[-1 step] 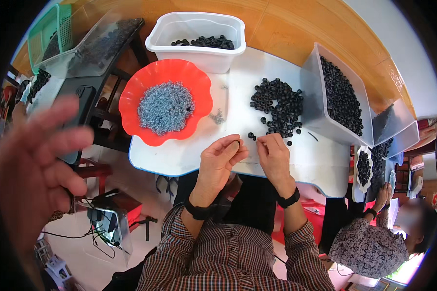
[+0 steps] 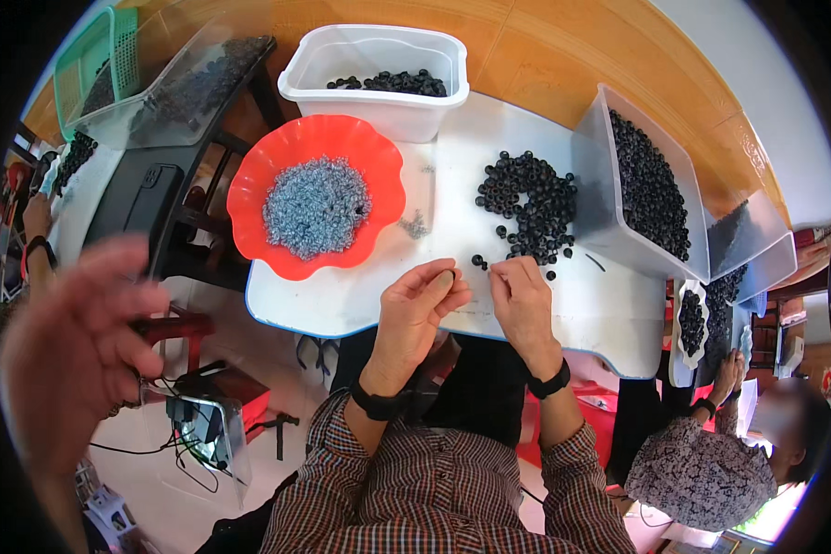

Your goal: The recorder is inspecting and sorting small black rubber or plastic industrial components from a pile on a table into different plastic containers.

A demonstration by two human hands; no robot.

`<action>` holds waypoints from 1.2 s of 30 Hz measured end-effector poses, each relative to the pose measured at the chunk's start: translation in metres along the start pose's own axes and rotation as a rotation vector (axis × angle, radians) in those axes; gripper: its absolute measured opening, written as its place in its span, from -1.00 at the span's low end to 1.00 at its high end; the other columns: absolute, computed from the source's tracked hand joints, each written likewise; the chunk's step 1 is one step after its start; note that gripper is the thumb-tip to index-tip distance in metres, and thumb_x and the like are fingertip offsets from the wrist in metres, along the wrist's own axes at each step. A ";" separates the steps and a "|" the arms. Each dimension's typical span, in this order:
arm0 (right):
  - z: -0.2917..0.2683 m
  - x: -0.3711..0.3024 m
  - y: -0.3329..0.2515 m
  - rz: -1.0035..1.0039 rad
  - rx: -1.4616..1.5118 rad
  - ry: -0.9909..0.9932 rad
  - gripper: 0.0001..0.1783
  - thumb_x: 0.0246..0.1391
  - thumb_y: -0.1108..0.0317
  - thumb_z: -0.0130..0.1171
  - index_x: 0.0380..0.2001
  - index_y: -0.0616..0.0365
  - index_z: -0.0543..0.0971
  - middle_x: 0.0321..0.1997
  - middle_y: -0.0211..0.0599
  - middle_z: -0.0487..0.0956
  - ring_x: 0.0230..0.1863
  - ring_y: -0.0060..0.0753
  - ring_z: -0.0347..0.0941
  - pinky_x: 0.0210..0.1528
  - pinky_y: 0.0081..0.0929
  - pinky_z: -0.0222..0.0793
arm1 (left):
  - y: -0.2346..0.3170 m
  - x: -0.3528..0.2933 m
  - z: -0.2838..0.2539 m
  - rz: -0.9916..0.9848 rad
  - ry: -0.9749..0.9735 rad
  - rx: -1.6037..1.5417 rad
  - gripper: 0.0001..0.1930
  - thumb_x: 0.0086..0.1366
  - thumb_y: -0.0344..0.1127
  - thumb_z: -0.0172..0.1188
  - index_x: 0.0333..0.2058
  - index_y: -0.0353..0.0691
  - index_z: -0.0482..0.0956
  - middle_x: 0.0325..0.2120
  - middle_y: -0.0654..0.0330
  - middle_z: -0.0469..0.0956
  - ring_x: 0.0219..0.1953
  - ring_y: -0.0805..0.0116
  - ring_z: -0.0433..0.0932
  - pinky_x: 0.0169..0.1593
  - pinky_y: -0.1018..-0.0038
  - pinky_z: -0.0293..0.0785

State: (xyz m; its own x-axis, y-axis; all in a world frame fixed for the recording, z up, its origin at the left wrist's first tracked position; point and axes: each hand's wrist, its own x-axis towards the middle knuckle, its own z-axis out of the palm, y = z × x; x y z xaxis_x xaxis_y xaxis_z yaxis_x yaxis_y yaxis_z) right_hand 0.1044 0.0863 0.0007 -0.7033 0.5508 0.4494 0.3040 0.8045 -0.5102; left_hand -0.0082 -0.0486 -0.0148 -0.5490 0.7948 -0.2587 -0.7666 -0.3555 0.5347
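Observation:
Over the near edge of the white table (image 2: 360,309), my left hand (image 2: 410,314) is closed, thumb pressed against curled fingers. What it pinches, if anything, is too small to name. Just to its right my right hand (image 2: 526,309) is closed too, its fingertips pinched together and their contents hidden. A small gap separates the two hands. Beyond my right hand lies a loose pile of small round black parts (image 2: 545,198), with a few strays near my fingertips. A red wavy-rimmed bowl (image 2: 249,208) to the left holds many tiny clear bluish-grey pieces (image 2: 314,208).
A white tub (image 2: 374,115) with black parts stands at the back. A clear bin (image 2: 605,217) full of black parts stands right. Someone else's blurred hand (image 2: 83,342) is raised at left, near a dark phone (image 2: 152,189). Another person (image 2: 702,471) works at far right.
The other person's raised hand at left has moved slightly downward, showing more of the phone and a further person's arm behind. My own hands look nearly unmoved.

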 end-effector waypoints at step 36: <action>0.048 0.034 -0.049 0.077 0.017 -0.296 -0.85 0.19 0.37 0.06 -0.29 0.25 0.46 -0.22 0.04 0.43 -0.38 0.17 0.48 -0.32 -0.03 0.42 | 0.015 -0.018 -0.024 0.102 0.151 0.136 -0.81 0.38 -0.40 0.12 -0.13 -0.40 0.50 -0.28 0.09 0.58 -0.37 0.38 0.62 -0.29 0.47 0.65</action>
State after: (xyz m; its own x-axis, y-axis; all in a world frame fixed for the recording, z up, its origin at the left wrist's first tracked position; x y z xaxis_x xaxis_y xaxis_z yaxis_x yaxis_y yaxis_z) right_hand 0.0352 0.0550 0.0058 -0.8358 0.5197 0.1770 0.3548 0.7574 -0.5481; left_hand -0.0174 -0.0803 -0.0217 -0.6730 0.6716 -0.3099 -0.6582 -0.3527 0.6652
